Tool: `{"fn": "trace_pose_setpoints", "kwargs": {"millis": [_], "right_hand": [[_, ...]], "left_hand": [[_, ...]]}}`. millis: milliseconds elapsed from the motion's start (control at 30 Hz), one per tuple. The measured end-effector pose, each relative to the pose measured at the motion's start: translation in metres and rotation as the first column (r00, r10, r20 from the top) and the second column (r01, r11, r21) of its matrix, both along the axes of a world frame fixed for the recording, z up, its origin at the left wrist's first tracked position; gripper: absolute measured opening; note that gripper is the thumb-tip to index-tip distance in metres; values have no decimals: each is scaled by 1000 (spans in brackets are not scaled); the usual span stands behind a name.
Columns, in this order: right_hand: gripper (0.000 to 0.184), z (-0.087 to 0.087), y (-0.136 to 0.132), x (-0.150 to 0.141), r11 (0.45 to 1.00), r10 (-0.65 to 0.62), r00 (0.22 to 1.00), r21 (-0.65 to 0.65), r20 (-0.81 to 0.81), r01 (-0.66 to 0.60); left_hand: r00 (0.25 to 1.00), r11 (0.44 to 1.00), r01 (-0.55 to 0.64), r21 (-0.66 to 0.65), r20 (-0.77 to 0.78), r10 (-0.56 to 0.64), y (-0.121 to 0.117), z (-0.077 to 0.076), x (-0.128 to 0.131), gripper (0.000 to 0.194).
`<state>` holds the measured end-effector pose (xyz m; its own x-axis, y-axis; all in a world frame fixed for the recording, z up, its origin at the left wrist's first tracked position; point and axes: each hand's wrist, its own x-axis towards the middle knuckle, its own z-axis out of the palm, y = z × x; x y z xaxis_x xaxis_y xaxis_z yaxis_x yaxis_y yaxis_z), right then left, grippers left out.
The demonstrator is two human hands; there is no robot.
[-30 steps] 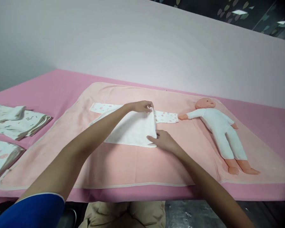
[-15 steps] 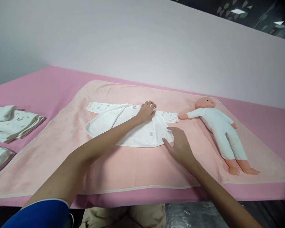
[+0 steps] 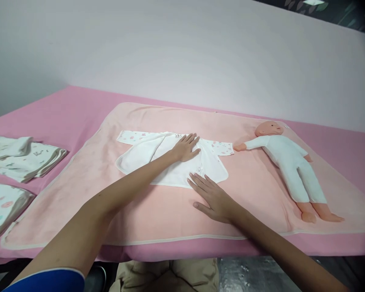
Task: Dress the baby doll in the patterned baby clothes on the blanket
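Observation:
A small white baby shirt (image 3: 170, 162) lies spread open on a peach blanket (image 3: 170, 215), its printed sleeves stretched out to both sides. My left hand (image 3: 186, 147) rests flat on the upper middle of the shirt, fingers extended and slightly apart. At the shirt's lower hem is my right hand (image 3: 214, 198), palm down with its thumb spread away; the fingertips lie over the hem near a small printed mark. Neither hand grasps anything. Part of the shirt is hidden under my left hand and forearm.
A baby doll (image 3: 287, 162) in a white suit lies on the blanket's right side, one hand close to the shirt's right sleeve. Folded printed baby clothes (image 3: 45, 160) and another folded stack (image 3: 6, 207) sit at the left on the pink table cover (image 3: 79, 105). A pale wall (image 3: 182, 52) rises behind.
My right hand has let go of the shirt's right front edge and moved left to the lower hem. My left hand's fingers have straightened and flattened on the cloth. The right front panel lies flatter.

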<state>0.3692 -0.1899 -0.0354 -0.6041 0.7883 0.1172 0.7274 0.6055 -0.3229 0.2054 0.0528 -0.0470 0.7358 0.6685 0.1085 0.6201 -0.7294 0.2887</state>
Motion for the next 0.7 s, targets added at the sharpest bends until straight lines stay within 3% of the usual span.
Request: {"fn": "trace_pose_setpoints", "kwargs": {"millis": [100,200,333,500,600,700], "right_hand": [[75,4,-2,-2,999,-16,1000,47,7,16],[73,16,-15,-3,993,-78,997,91,13,76],[72,30,-40,5,985,-144,990,100,0,143],[66,17,-47,15,970,-233,972,74,-14,234],[64,11,-49,-4,963,-260,965,65,-23,261],[64,26,-70,-46,971,-196,976,120,-91,206]], "left_hand": [[1000,1000,-16,13,-3,16,-8,5,-1,80],[999,997,-27,73,36,24,-32,12,-19,78],[997,989,-32,145,76,21,-75,23,-73,78],[964,964,-267,23,0,267,-100,26,-142,79],[950,950,-310,-37,-51,308,-109,24,-161,77],[956,955,-292,-50,-59,289,-137,26,-153,73]]}}
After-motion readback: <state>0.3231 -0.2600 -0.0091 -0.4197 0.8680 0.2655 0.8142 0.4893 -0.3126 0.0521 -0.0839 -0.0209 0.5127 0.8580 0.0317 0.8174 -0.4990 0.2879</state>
